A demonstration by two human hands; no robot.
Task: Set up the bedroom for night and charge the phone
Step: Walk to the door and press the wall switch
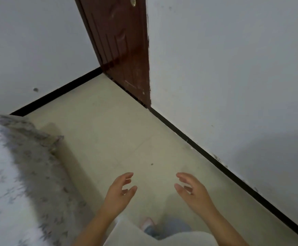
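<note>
Hands over pale floor (109,121): left hand (118,194) and right hand (192,190) empty, fingers loosely spread and curled, palms facing. Bed (11,174), in blurred grey-and-white patterned cover, lies at left. Dark brown door (123,43) stands ahead in the corner.

pale cream floor (119,132) fills the middle, tiled, with faint seams and a few dark specks. a black skirting strip (215,162) runs along the base of both walls. left wall (29,41) and right wall (233,59) are plain white, lightly scuffed (a soft shadow falls low on the right one). between them stands a dark red-brown wooden door (125,50), brass handle (133,1) at top. at lower left, a bed (11,174) in white, grey-patterned cover.
</note>
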